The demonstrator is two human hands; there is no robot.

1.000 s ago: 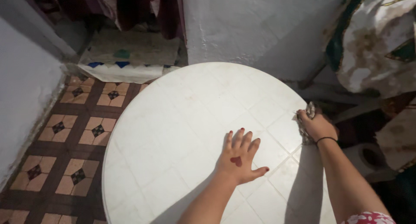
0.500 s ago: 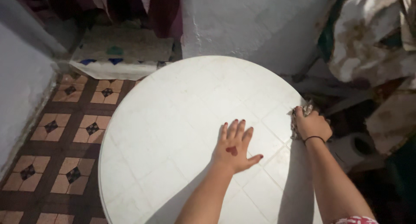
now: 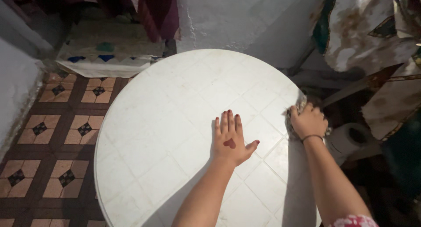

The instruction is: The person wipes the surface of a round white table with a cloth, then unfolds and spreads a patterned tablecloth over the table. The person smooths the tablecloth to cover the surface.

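left hand (image 3: 230,141) flat, fingers spread on round white surface (image 3: 175,121) | right hand (image 3: 308,121) clenching cloth (image 3: 293,117) at right rim | risk: cloth may slide off rim; leaning could tip it

- The cloth (image 3: 296,116) I'm gripping is a small crumpled rag, greyish with a mottled pattern, bunched into a wad. It sits at the right edge of the table, pressed against the top, and most of it is covered by my right hand (image 3: 308,121); only a crinkled fringe shows at the fingertips and along the thumb side.
- The round table (image 3: 175,135) is white, its top marked with a faint grid of square tile lines set on the diagonal. It looks bare and matte, with my left hand (image 3: 230,140) lying flat, fingers together, near its middle.
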